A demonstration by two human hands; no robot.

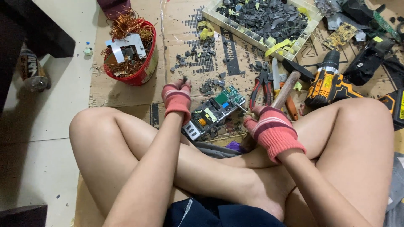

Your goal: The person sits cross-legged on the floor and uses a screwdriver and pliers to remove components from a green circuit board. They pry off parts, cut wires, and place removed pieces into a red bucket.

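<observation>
Cardboard-covered floor, scrap everywhere. Left hand [176, 97] fingers pin the circuit board [212, 112] at centre, near the knees; right hand [272, 129] fingers wrap a screwdriver [242, 108] touching its right edge. Risk: tip slips off, jabbing the left glove or bare leg.

Knitted cloth gloves [273, 130], wooden hammer handle [285, 93]

1. Circuit board [214, 111]: long, populated with green, blue and yellow parts, lying tilted on cardboard between the knees.
2. Hammer [286, 90]: wooden handle, dark head, angled up to the right of the board.
</observation>
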